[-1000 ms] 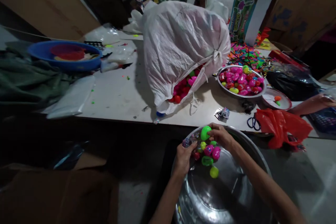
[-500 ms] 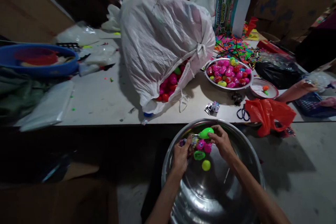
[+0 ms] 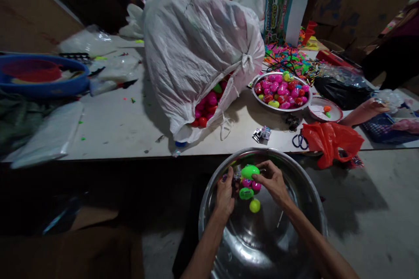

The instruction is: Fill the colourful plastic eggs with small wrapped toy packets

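My right hand (image 3: 274, 183) is closed on a bright green plastic egg (image 3: 250, 172), held by the fingertips above the large metal basin (image 3: 262, 248). To its left, my left hand (image 3: 224, 196) is curled with the thumb up. Small shiny packets (image 3: 238, 172) show around its fingers, which partly hide them. Below the held egg lie pink eggs (image 3: 256, 186), partly covered, and a green egg with a printed label (image 3: 246, 193). A yellow-green round piece (image 3: 254, 205) rests nearer to me in the basin.
On the table (image 3: 111, 126), a white sack (image 3: 199, 48) spills pink and red eggs. Behind the basin are a metal bowl (image 3: 303, 108) of eggs, silver packets (image 3: 262, 134), scissors (image 3: 300, 141) and a red plastic bag (image 3: 332, 139). A blue tub (image 3: 42, 87) stands left.
The green egg has moved slightly left and down, closer to my left hand, and my right hand moved with it. The whole view has shifted a little.
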Tool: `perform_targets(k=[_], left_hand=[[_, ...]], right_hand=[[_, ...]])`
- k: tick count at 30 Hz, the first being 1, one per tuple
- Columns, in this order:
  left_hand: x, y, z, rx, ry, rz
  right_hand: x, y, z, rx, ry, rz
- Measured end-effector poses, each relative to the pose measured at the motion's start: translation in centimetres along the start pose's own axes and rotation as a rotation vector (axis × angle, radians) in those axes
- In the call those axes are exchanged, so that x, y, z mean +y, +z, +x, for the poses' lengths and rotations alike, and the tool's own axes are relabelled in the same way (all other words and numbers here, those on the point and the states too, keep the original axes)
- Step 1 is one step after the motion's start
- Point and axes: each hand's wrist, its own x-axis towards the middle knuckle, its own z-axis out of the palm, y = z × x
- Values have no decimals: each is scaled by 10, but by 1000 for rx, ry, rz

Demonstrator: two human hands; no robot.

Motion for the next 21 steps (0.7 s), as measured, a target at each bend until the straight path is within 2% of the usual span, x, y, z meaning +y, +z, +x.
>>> perform_targets(k=[4, 8, 11, 18, 21], left_hand=[[-2, -2, -1, -92, 63, 68], [-1, 0, -2, -175, 96, 112], [3, 4, -3, -175, 66, 12], [-4, 13, -6, -177, -33, -124], [-9, 14, -8, -146, -53, -120]], right_hand=[[0, -3, 0, -3, 12, -36], [7, -2, 0, -39, 29, 25], [15, 1, -1, -64, 38, 36], [30, 5, -1, 1, 38, 30], [28, 6, -1, -20, 101, 94]])
